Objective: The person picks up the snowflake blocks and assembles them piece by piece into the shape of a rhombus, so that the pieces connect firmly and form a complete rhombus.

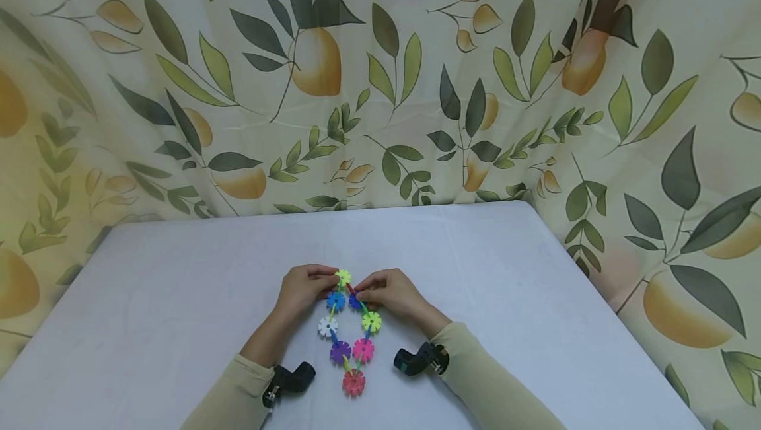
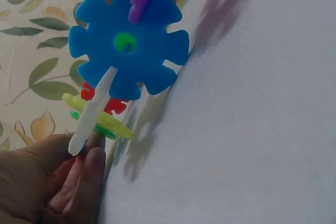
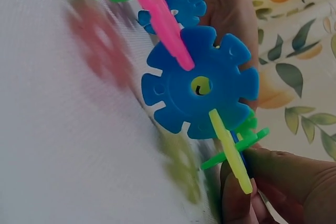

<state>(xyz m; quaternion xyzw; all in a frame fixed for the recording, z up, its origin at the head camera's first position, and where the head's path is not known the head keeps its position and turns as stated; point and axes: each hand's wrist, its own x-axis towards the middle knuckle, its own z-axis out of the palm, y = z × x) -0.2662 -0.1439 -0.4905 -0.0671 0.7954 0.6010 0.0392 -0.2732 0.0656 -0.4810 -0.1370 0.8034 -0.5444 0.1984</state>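
Slotted flower-shaped plastic discs, joined edge to edge, form a pointed loop above the white table. At its top, my left hand [image 1: 302,290] pinches a yellow disc [image 1: 343,277]. Close beside it, my right hand [image 1: 397,292] grips a dark blue disc [image 1: 355,301], and a red disc [image 1: 350,288] shows edge-on between the two. A coral disc [image 1: 353,383] makes the loop's near end. In the left wrist view, a large blue disc [image 2: 105,30] hangs past the fingertips. Another blue disc [image 3: 176,93] fills the right wrist view, partly hiding that hand's fingertips.
White cloth covers the table [image 1: 178,298]. Behind it hangs a curtain [image 1: 380,146] printed with fruit and leaves. Black wrist cameras [image 1: 297,377] sit on both sleeves, one to each side of the loop.
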